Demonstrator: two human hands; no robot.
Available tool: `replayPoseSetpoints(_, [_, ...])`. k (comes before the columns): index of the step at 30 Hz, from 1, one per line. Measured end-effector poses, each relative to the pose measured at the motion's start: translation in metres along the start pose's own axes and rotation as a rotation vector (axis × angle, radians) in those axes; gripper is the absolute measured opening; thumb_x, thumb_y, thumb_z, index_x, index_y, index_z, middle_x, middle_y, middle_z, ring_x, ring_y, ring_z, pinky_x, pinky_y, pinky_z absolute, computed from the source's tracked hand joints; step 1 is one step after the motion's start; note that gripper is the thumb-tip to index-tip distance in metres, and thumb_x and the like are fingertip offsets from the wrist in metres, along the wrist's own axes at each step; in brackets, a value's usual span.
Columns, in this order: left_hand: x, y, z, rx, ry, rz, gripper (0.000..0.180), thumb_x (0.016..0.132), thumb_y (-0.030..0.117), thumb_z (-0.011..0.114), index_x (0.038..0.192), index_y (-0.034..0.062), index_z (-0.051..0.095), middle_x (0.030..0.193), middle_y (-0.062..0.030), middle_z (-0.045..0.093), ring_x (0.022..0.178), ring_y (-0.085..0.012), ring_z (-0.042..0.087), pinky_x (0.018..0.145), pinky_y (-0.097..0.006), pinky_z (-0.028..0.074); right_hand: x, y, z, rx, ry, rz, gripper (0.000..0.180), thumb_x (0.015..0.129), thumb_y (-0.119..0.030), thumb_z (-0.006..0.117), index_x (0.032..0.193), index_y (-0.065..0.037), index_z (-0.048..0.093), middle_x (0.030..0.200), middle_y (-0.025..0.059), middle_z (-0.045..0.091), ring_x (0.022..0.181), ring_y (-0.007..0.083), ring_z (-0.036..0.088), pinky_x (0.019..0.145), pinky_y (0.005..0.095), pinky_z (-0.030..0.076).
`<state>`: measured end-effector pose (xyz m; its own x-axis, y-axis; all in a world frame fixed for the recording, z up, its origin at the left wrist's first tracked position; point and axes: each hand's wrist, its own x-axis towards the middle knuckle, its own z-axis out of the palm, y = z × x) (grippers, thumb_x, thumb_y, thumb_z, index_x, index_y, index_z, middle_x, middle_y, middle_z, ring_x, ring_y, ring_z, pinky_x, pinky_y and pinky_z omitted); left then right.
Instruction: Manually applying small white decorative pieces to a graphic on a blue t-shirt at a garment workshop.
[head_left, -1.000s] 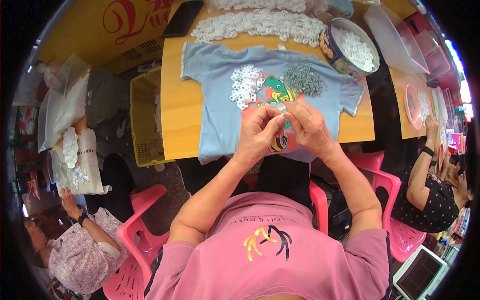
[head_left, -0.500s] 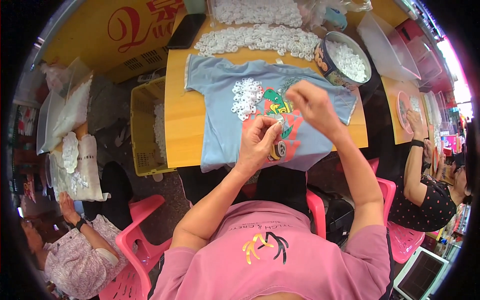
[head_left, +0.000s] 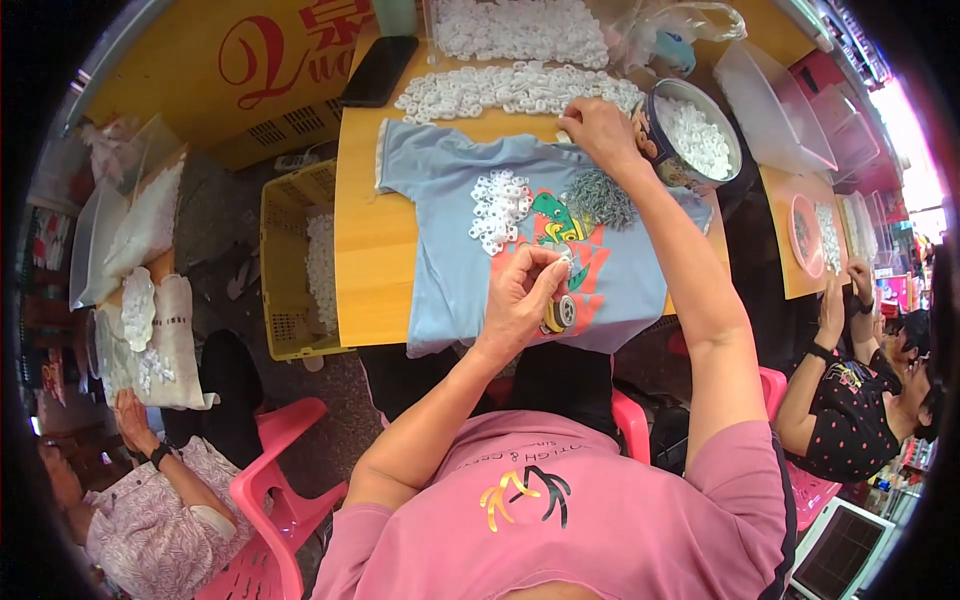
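Note:
My left hand (head_left: 522, 300) is closed in a pinch on a small white plastic piece (head_left: 566, 259), held over the light blue T-shirt (head_left: 450, 260) with a green dinosaur print (head_left: 552, 208). My right hand (head_left: 603, 135) reaches to the far edge of the shirt, its fingertips together beside the long heap of white plastic pieces (head_left: 520, 88); whatever they pinch is hidden. A cluster of white pieces with dark holes (head_left: 500, 208) lies on the shirt. To its right rests a bundle of grey-green strands (head_left: 603, 198), under my right forearm. A round yellow-and-black object (head_left: 562, 314) sits below my left fingers.
A tin (head_left: 655, 135) full of white pieces stands at the table's far right, near a clear bin (head_left: 775, 105). Behind the heap lies a black phone (head_left: 380, 70). A yellow crate (head_left: 290, 260) stands left of the table (head_left: 370, 280). Co-workers sit on both sides.
My right hand has moved away from above the print to the far edge of the shirt, uncovering the grey-green bundle. My left hand keeps its pinch, nearly in place.

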<state>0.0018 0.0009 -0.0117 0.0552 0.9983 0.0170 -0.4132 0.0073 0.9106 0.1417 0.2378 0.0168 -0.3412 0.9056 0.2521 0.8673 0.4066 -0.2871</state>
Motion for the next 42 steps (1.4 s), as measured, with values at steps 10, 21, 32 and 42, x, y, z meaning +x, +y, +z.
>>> replayPoseSetpoints(10, [-0.001, -0.001, 0.0, -0.028, 0.013, -0.006, 0.012, 0.096, 0.012, 0.059, 0.1, 0.0016, 0.056, 0.081, -0.0019, 0.061, 0.071, -0.0079, 0.059, 0.065, -0.022, 0.048, -0.037, -0.02, -0.038, 0.728, -0.107, 0.241, 0.023, 0.087, -0.024, 0.068, 0.097, -0.003, 0.071, 0.076, 0.0047, 0.068, 0.066, 0.0118, 0.063, 0.062, 0.0265, 0.051])
replayPoseSetpoints(21, [0.004, -0.002, 0.0, -0.073, 0.017, -0.012, 0.011, 0.095, 0.011, 0.06, 0.097, 0.0013, 0.057, 0.081, -0.0024, 0.062, 0.069, -0.0071, 0.057, 0.063, -0.021, 0.047, -0.145, -0.054, -0.065, 1.343, -0.245, 0.374, 0.028, 0.091, -0.016, 0.066, 0.112, 0.002, 0.064, 0.089, 0.0042, 0.065, 0.071, 0.0068, 0.06, 0.065, 0.0216, 0.051])
replayPoseSetpoints(32, [0.004, -0.003, -0.001, -0.078, 0.025, 0.024, 0.011, 0.095, 0.011, 0.06, 0.097, 0.0, 0.057, 0.081, -0.0039, 0.063, 0.07, -0.0082, 0.058, 0.065, -0.022, 0.047, -0.184, -0.066, -0.057, 1.322, -0.186, 0.376, 0.027, 0.092, -0.015, 0.065, 0.112, 0.003, 0.063, 0.089, 0.0038, 0.065, 0.07, 0.0077, 0.059, 0.064, 0.021, 0.05])
replayPoseSetpoints(42, [0.004, -0.004, 0.0, -0.058, -0.005, 0.03, 0.011, 0.094, 0.01, 0.061, 0.096, 0.0001, 0.057, 0.08, -0.0022, 0.061, 0.067, -0.0065, 0.055, 0.061, -0.022, 0.046, -0.188, -0.071, -0.054, 1.193, -0.106, 0.284, 0.023, 0.093, -0.01, 0.062, 0.112, 0.002, 0.064, 0.087, 0.0025, 0.065, 0.07, 0.0057, 0.057, 0.063, 0.0194, 0.049])
